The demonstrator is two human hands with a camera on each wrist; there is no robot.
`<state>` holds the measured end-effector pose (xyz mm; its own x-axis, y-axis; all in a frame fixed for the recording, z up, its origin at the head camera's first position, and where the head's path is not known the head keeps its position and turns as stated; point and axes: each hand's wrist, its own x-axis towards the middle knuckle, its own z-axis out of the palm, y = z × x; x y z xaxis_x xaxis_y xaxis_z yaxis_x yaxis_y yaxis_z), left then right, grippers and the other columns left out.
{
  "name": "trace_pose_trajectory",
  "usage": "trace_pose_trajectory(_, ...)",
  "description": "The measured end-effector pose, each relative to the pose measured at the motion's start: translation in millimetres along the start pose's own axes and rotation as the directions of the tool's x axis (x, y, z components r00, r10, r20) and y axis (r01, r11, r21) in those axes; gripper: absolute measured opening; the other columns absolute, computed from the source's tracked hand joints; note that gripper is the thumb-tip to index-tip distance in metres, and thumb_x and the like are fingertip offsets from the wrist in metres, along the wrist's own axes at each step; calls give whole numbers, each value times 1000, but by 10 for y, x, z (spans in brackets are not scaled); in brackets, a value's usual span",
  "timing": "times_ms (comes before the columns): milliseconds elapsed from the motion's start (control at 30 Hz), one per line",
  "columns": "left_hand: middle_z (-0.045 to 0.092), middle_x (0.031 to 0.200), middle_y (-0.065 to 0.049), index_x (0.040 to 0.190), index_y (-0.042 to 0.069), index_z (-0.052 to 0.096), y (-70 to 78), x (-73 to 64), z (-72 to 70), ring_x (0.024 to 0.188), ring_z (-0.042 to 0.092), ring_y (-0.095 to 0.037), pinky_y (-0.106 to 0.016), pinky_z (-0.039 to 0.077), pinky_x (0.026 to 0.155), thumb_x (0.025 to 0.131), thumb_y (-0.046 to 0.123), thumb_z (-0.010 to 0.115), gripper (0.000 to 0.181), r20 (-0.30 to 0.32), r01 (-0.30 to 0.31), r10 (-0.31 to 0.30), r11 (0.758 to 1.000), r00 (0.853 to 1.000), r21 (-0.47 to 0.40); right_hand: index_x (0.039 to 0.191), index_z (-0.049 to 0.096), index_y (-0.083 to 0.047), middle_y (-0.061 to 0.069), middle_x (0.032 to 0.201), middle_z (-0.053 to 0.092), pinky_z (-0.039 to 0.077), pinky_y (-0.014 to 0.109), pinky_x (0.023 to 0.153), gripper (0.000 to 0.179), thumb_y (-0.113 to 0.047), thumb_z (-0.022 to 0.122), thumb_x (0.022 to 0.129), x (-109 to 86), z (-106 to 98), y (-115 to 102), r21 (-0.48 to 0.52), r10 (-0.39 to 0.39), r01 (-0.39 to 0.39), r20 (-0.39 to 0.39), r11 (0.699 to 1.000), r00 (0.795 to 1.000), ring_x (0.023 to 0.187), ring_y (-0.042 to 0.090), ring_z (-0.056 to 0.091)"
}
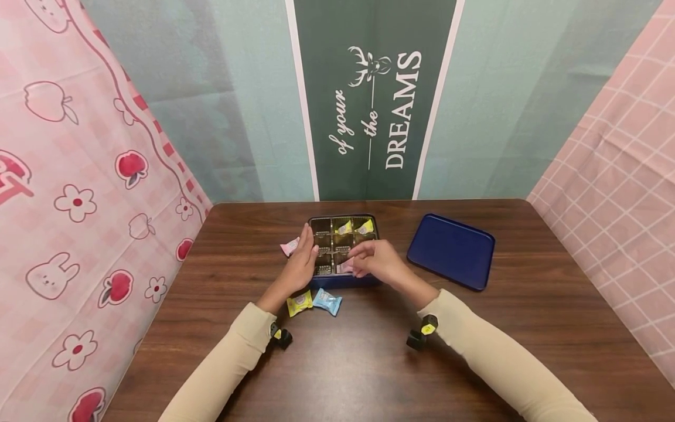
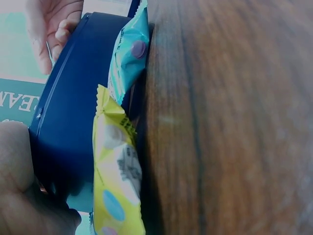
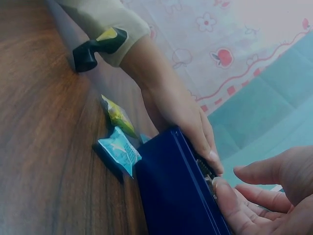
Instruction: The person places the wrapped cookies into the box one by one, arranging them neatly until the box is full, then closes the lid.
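While your left hand (image 1: 300, 262) lies straight-fingered against the blue box (image 1: 345, 282), mid-frame, your right hand (image 1: 383, 261) meets the pink sweet (image 1: 344, 268) inside (whether pinching, one cannot tell); probably light and slick, it suits an end-hold.

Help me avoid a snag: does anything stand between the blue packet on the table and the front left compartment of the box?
Only the box's front wall, which the blue packet would have to clear. The lid lies apart to the right, and the yellow packet is beside the blue one, not between.
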<state>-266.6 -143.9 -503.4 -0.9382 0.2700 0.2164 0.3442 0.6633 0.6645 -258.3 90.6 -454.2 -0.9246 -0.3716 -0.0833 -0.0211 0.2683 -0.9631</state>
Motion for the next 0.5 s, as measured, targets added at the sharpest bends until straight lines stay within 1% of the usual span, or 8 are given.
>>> trace_pose_trajectory(67, 3, 168, -24, 157, -11, 12, 9, -1, 2, 153, 15, -38, -53, 22, 120, 112, 17, 34, 57, -3, -2, 2, 1000, 1000, 1, 110, 69, 12, 27, 91, 73, 59, 54, 73, 21, 2, 68, 91, -22, 7, 4, -2, -9, 9, 11, 1000, 1000, 72, 34, 73)
trace_pose_trajectory(167, 3, 167, -25, 157, -11, 12, 18, -3, 2, 152, 15, -40, -54, 22, 120, 112, 18, 34, 58, 1, -8, 8, 1000, 1000, 2, 109, 70, 11, 24, 90, 74, 60, 54, 71, 21, -1, 72, 91, -59, 19, -4, -12, -22, 23, 18, 1000, 1000, 73, 36, 72)
trace_pose_trajectory(267, 3, 167, -25, 157, -11, 11, 25, -8, -2, 152, 14, -40, -54, 22, 120, 112, 19, 33, 58, 8, -10, 10, 1000, 1000, 2, 108, 71, 8, 21, 90, 75, 60, 50, 66, 22, -6, 75, 91, -101, 29, -19, -40, -35, 35, 14, 999, 999, 71, 32, 71)
trace_pose_trajectory(333, 2, 168, -24, 158, -10, 11, 31, -12, -8, 153, 14, -39, -53, 22, 120, 112, 20, 33, 59, 11, -2, 2, 1000, 1000, -3, 108, 72, 7, 20, 89, 75, 60, 50, 66, 23, -9, 75, 92, -126, 40, -22, -54, -37, 37, 13, 998, 999, 70, 30, 71)
trace_pose_trajectory(500, 1, 168, -21, 158, -8, 10, 36, -17, -19, 153, 13, -37, -53, 21, 121, 112, 19, 34, 58, 12, 18, -18, 1000, 1000, -15, 108, 72, 7, 23, 89, 73, 59, 52, 64, 24, -11, 75, 92, -194, 102, -11, -77, -50, 53, 40, 996, 998, 69, 28, 71)
